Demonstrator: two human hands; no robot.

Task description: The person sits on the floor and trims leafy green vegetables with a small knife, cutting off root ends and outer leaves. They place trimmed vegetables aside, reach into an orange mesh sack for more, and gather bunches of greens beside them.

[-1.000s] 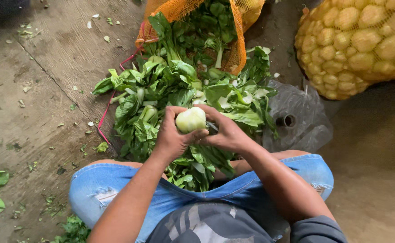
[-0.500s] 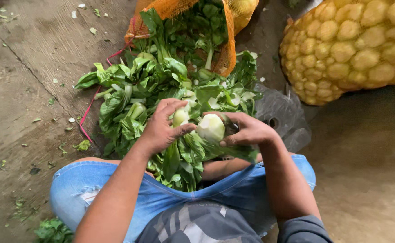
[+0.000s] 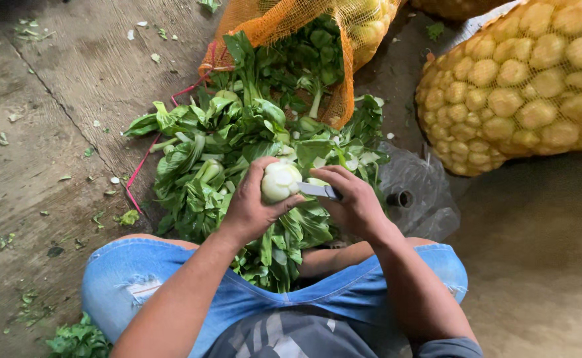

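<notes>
Left hand (image 3: 251, 205) cups a bok choy (image 3: 280, 181) by its firm pale base; right hand (image 3: 354, 202) grips a knife (image 3: 317, 191) against it. Leaves look light, limp, easily bruised.

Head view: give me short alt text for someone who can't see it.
A seated person's left hand grips a pale bok choy while the right hand presses a knife to its base, above a pile of greens spilling from an orange net sack onto the concrete floor.
</notes>
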